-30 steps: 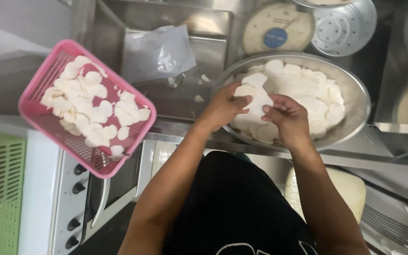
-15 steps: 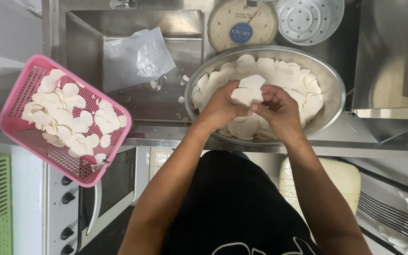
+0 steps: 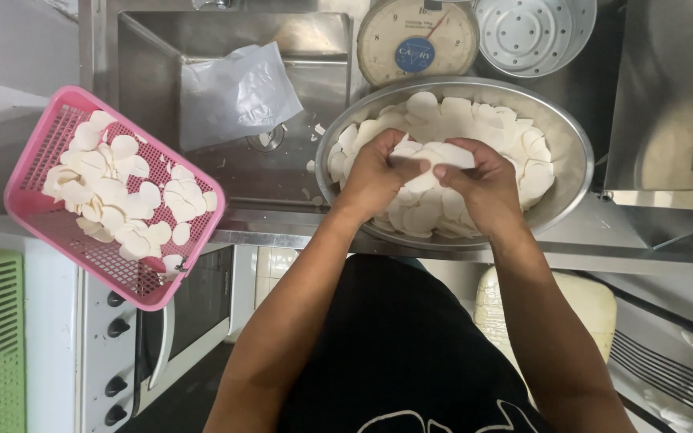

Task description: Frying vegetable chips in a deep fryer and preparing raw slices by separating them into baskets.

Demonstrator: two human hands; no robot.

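1. Over the middle of the steel bowl (image 3: 567,160), both hands meet: left hand (image 3: 378,176) and right hand (image 3: 483,188) pinch 1 stack of white slices (image 3: 431,156) between closed fingers.
2. Judged step: separating stuck slices; next needs thumbs to peel gently.
3. Behind the grip, a round scale (image 3: 419,40) with a blue centre label.
4. Far left, a pink basket (image 3: 50,136) of slices; between, a clear plastic bag (image 3: 234,92) in the sink (image 3: 154,36).
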